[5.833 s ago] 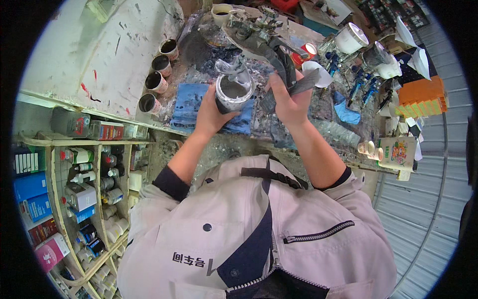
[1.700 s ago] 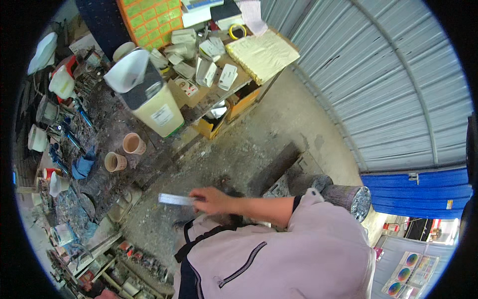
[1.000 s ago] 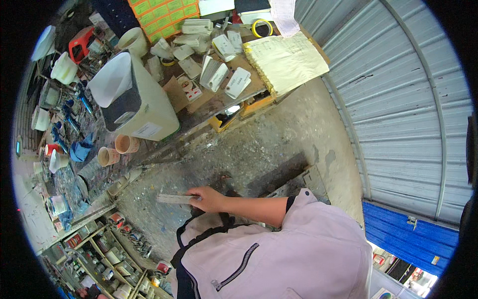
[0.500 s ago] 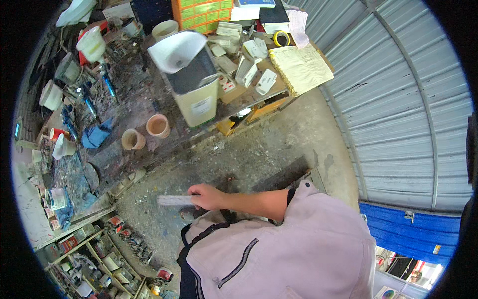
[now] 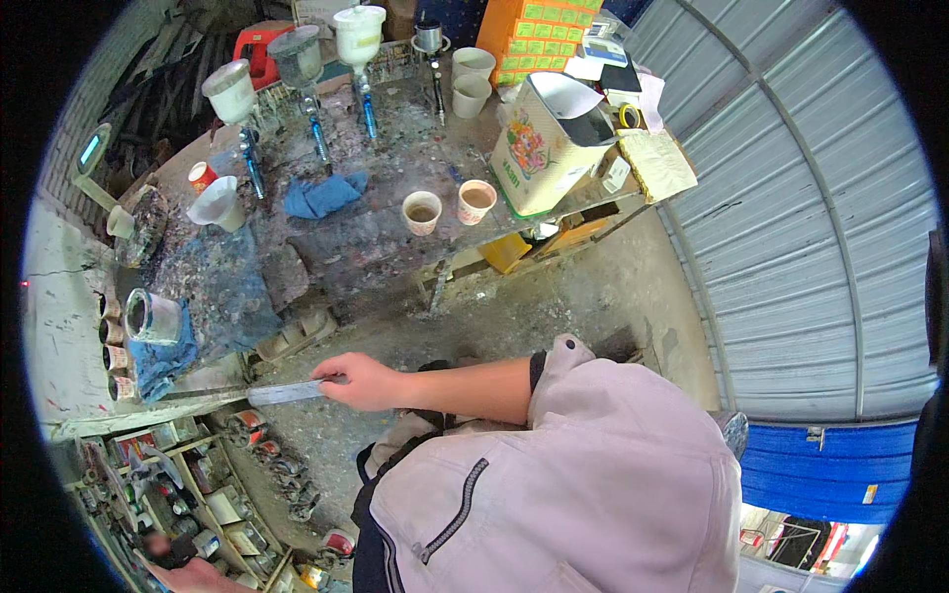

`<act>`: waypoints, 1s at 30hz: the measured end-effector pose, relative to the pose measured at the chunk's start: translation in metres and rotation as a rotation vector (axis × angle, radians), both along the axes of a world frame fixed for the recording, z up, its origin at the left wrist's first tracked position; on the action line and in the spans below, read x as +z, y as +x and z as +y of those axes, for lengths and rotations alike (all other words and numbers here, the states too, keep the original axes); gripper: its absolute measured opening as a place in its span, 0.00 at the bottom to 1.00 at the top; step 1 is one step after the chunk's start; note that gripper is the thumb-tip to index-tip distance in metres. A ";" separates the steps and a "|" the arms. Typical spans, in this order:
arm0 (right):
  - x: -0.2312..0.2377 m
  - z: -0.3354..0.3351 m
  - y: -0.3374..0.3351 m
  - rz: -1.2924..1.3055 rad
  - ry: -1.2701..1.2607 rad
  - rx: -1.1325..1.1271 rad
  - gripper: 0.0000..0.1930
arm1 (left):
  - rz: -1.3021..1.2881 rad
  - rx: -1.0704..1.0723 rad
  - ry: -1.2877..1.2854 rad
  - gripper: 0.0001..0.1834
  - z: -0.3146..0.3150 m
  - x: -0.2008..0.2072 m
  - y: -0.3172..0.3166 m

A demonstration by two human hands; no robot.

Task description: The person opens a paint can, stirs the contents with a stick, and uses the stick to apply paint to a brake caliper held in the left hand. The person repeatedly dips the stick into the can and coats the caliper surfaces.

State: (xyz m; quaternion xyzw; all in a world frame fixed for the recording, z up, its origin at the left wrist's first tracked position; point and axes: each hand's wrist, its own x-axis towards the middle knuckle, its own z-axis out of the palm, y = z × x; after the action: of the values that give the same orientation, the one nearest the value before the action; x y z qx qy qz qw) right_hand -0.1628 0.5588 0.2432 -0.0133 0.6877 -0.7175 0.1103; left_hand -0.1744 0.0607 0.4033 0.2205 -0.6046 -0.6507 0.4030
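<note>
My right hand (image 5: 358,381) is closed around one end of a flat, pale grey mixing stick (image 5: 285,393). The stick points left, its far end close to the corner of the stained worktable (image 5: 356,237). At the lower left, my left hand (image 5: 193,576) reaches in among the cans and bottles of a low wooden shelf (image 5: 222,494). Its fingers seem bent round a small dark thing (image 5: 182,550) that I cannot make out.
Spray guns with cups (image 5: 359,40) stand along the table's back. Two paper cups (image 5: 422,212), a blue cloth (image 5: 324,195) and a floral-printed tin (image 5: 534,158) are on it. A paint-smeared can (image 5: 154,316) sits at its left corner. Several cans (image 5: 282,465) line the floor beside the shelf.
The view has swung left, bringing more of the table and shelf in. My right hand has moved left with the stick. My left hand has come into view at the shelf.
</note>
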 end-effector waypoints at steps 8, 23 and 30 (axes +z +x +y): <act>0.043 -0.044 -0.081 0.097 0.265 0.001 0.14 | 0.031 -0.067 0.242 0.17 0.021 0.026 -0.058; 0.147 -0.133 -0.323 0.593 0.210 -0.018 0.10 | -0.003 -0.515 -0.012 0.08 0.031 0.085 -0.276; 0.155 -0.166 -0.364 0.914 0.478 -0.152 0.10 | -0.023 -0.624 -0.086 0.11 0.038 0.071 -0.330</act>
State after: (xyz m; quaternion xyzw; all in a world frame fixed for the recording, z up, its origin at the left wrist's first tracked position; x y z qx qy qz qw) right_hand -0.5271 0.3927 0.3986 -0.2498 0.8093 -0.4671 -0.2537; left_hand -0.5044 0.0985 0.4746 0.0145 -0.6745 -0.7143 0.1860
